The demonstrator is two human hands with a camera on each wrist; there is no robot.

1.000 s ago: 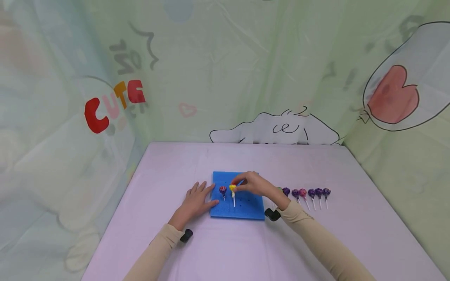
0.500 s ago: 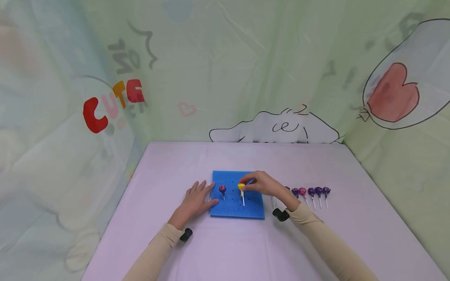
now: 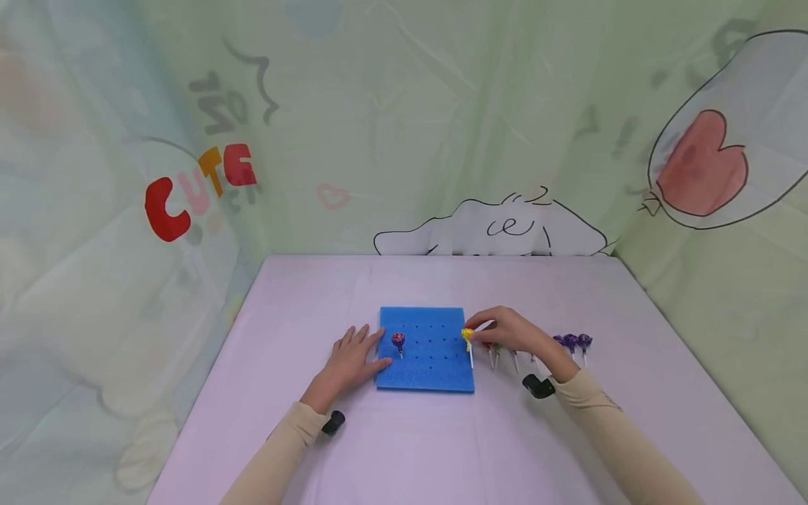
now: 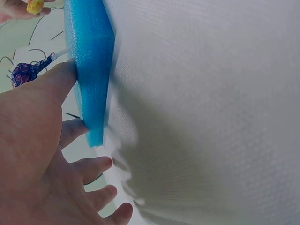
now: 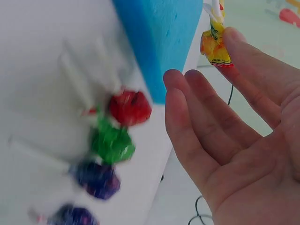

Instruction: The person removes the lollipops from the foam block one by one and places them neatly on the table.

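Note:
Between thumb and index finger, my right hand pinches a yellow lollipop by its wrapped head, the white stick pointing down. It hangs at the right edge of a blue foam board dotted with small holes; whether the stick touches the foam I cannot tell. One purple-and-red lollipop stands in the board's left part. My left hand rests at the board's left side, fingers spread, with thumb and index finger touching the foam, as the left wrist view also shows.
Right of the board, several lollipops lie in a row on the pale table, partly hidden by my right arm. The right wrist view shows a red lollipop, a green lollipop and a purple lollipop. Printed curtains stand behind and beside the table.
My right hand has carried the yellow lollipop rightward, from over the board's middle to its right edge. My left hand has stayed in place.

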